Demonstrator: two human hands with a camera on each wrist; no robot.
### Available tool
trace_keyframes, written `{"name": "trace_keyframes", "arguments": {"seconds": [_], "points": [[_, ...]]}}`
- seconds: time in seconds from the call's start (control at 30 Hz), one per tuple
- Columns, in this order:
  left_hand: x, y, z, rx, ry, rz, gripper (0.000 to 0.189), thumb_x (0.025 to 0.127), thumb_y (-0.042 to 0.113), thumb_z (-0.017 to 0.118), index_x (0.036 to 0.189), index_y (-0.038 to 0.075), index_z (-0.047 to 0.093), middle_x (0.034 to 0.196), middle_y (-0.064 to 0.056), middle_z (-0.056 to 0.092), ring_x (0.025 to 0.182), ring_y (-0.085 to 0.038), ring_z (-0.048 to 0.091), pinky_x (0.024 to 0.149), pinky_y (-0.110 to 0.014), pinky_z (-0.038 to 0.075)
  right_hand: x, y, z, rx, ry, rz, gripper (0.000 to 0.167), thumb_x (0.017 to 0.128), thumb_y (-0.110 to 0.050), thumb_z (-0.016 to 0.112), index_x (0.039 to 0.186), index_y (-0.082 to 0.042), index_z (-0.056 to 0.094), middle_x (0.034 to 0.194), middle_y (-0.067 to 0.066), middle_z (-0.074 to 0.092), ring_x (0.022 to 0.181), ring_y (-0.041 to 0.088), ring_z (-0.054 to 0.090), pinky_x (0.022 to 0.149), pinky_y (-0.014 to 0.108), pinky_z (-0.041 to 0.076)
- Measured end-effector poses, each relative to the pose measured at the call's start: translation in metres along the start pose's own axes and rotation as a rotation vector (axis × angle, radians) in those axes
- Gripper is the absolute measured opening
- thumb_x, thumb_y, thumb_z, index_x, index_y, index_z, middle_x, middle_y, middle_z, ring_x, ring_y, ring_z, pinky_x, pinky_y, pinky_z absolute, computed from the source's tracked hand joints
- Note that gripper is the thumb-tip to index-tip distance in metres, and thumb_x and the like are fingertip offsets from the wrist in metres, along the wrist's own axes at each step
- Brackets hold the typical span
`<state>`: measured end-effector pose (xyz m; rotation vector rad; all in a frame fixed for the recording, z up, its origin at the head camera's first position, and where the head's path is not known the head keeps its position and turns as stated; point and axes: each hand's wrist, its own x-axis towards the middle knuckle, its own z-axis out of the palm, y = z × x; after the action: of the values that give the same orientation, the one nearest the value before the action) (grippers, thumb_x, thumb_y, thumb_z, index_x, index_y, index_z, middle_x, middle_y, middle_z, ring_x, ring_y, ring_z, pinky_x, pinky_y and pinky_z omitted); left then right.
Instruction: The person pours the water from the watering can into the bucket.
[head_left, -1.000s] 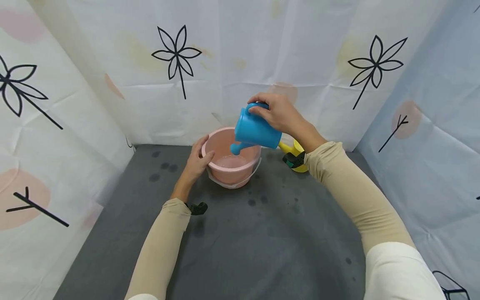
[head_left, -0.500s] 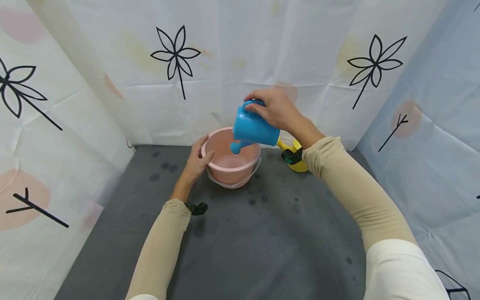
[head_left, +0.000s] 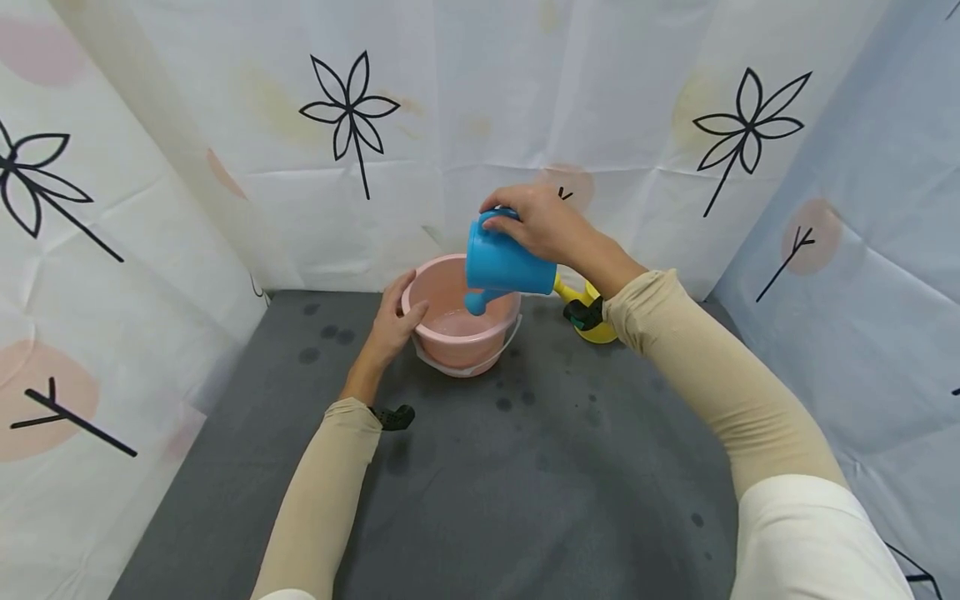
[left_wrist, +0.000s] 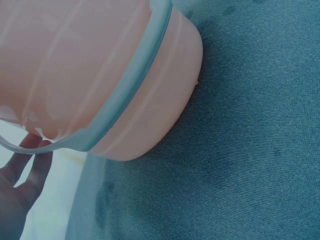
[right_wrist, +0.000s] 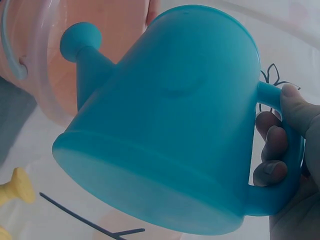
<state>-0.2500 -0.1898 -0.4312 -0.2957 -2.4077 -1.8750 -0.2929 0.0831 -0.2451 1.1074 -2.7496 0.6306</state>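
My right hand (head_left: 542,221) grips the handle of a blue watering can (head_left: 504,260), fingers curled round it. The can is tipped over, its rounded spout head pointing down into the mouth of a pink bucket (head_left: 463,354). A shiny patch like shallow water shows at the bucket's bottom. At the bucket's left rim, my left hand (head_left: 390,321) holds on, thumb over the edge and fingers outside. The left wrist view shows the bucket wall (left_wrist: 65,65) and part of that hand (left_wrist: 25,185). From the right wrist, the can's underside (right_wrist: 150,185) and curled fingers (right_wrist: 274,142) are visible.
Behind my right wrist stands a yellow watering can (head_left: 600,333), partly hidden. Dark wet spots dot the grey tabletop (head_left: 525,500). A white patterned sheet (head_left: 465,100) hangs close behind the bucket, with more sheets at both sides.
My right hand has shifted slightly left with the blue watering can; the can rose a little, then dipped, its spout head now slightly lower over the bucket. The left hand stays at the rim.
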Motion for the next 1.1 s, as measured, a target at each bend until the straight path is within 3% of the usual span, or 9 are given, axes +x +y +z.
{"name": "trace_keyframes", "arguments": {"seconds": [0.3, 0.5, 0.57, 0.83, 1.1], "points": [[-0.0004, -0.0006, -0.0003, 0.012, -0.016, -0.024, 0.069, 0.102, 0.018, 0.057, 0.162, 0.007, 0.026, 0.167, -0.021, 0.015, 0.133, -0.043, 0.044, 0.105, -0.055, 0.046, 0.0034, -0.0053, -0.0033, -0.012, 0.005, -0.022, 0.038, 0.102, -0.03, 0.062, 0.132, -0.007, 0.066, 0.131, 0.013, 0.07, 0.123, 0.03, 0.064, 0.107, 0.043, 0.05], [-0.0009, -0.0008, -0.0008, 0.018, -0.033, -0.033, 0.07, 0.102, 0.018, 0.056, 0.163, 0.009, 0.024, 0.168, -0.021, 0.013, 0.135, -0.045, 0.043, 0.107, -0.059, 0.045, 0.0045, -0.0059, -0.003, -0.01, 0.006, 0.006, 0.039, 0.1, -0.031, 0.065, 0.13, -0.005, 0.065, 0.126, 0.014, 0.071, 0.118, 0.029, 0.067, 0.104, 0.041, 0.052], [0.0009, -0.0068, -0.0008, 0.014, -0.03, -0.03, 0.07, 0.102, 0.021, 0.056, 0.163, 0.012, 0.024, 0.168, -0.019, 0.013, 0.137, -0.044, 0.041, 0.108, -0.059, 0.044, 0.0048, -0.0055, -0.0028, -0.003, 0.009, 0.015, 0.038, 0.1, -0.031, 0.065, 0.129, -0.005, 0.065, 0.125, 0.014, 0.071, 0.117, 0.029, 0.068, 0.103, 0.041, 0.053], [-0.0019, -0.0022, -0.0007, 0.018, -0.027, -0.024, 0.07, 0.102, 0.018, 0.056, 0.163, 0.008, 0.024, 0.167, -0.023, 0.013, 0.139, -0.046, 0.04, 0.109, -0.06, 0.043, 0.0053, -0.0043, -0.0023, 0.028, 0.009, 0.031, 0.037, 0.1, -0.032, 0.066, 0.128, -0.008, 0.067, 0.126, 0.012, 0.071, 0.12, 0.028, 0.065, 0.104, 0.041, 0.051], [-0.0012, -0.0017, -0.0001, 0.018, -0.016, -0.019, 0.069, 0.102, 0.017, 0.057, 0.162, 0.007, 0.025, 0.166, -0.024, 0.015, 0.139, -0.046, 0.039, 0.108, -0.059, 0.044, 0.0101, -0.0044, 0.0005, -0.003, -0.041, 0.042, 0.038, 0.1, -0.035, 0.065, 0.131, -0.012, 0.066, 0.127, 0.01, 0.07, 0.122, 0.027, 0.063, 0.104, 0.042, 0.05]]}}
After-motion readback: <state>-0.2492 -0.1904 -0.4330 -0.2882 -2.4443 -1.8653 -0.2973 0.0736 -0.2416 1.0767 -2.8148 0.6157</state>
